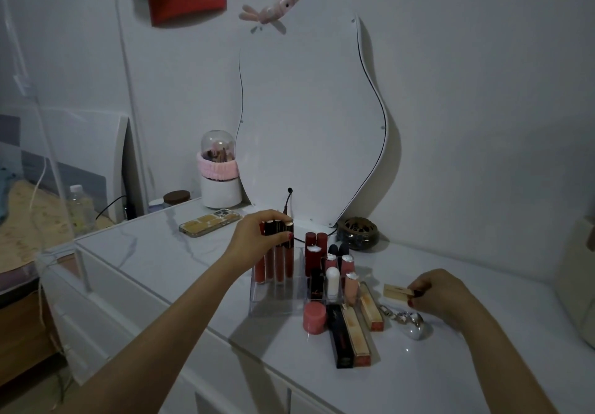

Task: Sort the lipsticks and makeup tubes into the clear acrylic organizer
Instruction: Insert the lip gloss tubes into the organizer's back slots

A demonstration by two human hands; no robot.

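Both hands busy at the clear acrylic organizer [277, 301].
Left hand [257, 236] grips upright lip gloss tubes [277, 262]; right hand [438, 294] pinches a gold lipstick [397, 292]. No label readable.

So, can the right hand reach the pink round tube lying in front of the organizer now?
Probably not at once: the right hand already holds a gold lipstick, and the boxed tubes lie between it and the pink tube. Nothing covers the tube from above.

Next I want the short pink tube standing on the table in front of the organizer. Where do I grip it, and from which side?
Grip the pink tube around its round sides near the top, coming from above. It stands upright, the black box lies close on its right, and the organizer is right behind it.
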